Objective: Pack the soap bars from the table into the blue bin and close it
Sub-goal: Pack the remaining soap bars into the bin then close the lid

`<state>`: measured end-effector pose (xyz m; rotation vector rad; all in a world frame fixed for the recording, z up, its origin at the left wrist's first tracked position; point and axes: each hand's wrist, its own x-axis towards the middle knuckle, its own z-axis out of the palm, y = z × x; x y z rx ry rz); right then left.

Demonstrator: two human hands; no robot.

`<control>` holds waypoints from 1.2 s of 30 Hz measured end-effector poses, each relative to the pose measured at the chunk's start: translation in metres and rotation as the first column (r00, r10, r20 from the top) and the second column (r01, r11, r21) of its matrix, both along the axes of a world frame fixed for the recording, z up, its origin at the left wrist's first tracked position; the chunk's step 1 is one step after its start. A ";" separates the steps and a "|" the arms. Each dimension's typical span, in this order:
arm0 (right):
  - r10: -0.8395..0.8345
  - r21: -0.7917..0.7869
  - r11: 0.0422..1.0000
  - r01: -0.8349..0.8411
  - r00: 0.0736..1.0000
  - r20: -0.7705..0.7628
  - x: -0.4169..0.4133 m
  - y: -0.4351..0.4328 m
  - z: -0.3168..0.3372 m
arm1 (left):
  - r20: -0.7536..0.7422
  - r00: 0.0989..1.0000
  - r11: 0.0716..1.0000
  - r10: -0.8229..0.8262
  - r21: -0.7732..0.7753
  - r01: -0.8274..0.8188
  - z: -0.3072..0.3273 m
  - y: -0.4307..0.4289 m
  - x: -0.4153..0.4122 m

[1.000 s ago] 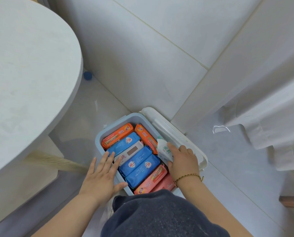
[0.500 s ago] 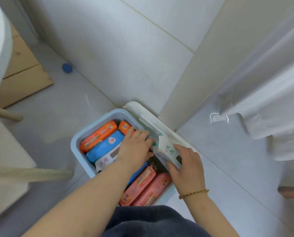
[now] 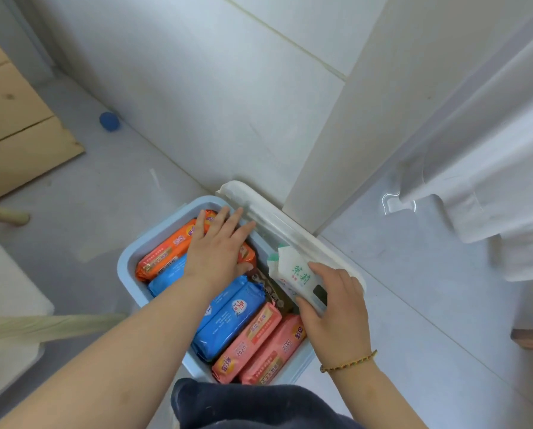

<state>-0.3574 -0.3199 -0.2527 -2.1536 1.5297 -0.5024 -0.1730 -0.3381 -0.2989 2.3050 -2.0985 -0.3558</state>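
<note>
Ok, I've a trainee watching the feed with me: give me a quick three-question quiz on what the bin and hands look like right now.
1. True or false: the white lid is shut over the blue bin.
2. What does the right hand hold? A) an orange bar B) a white soap pack with green print C) nothing
3. Which colour of bar lies under the left hand, at the bin's far end?

Key
1. False: the lid stands open along the bin's far-right side.
2. B: the white soap pack, at the bin's right edge.
3. Orange: the hand lies flat across the orange bars.
</note>
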 end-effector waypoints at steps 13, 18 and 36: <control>0.085 0.087 0.994 -0.060 0.946 -0.312 0.039 -0.002 -0.016 | 0.005 0.992 0.990 -0.128 0.065 0.127 0.010 -0.008 0.025; 0.079 -0.082 0.990 -0.115 0.930 -0.358 0.049 -0.003 -0.015 | -0.060 0.996 0.991 -0.064 0.114 0.070 0.009 -0.004 0.016; 0.349 0.326 0.925 -0.195 0.776 -0.526 0.012 0.041 -0.027 | -0.134 0.927 0.907 -0.351 0.199 0.372 -0.003 0.058 -0.010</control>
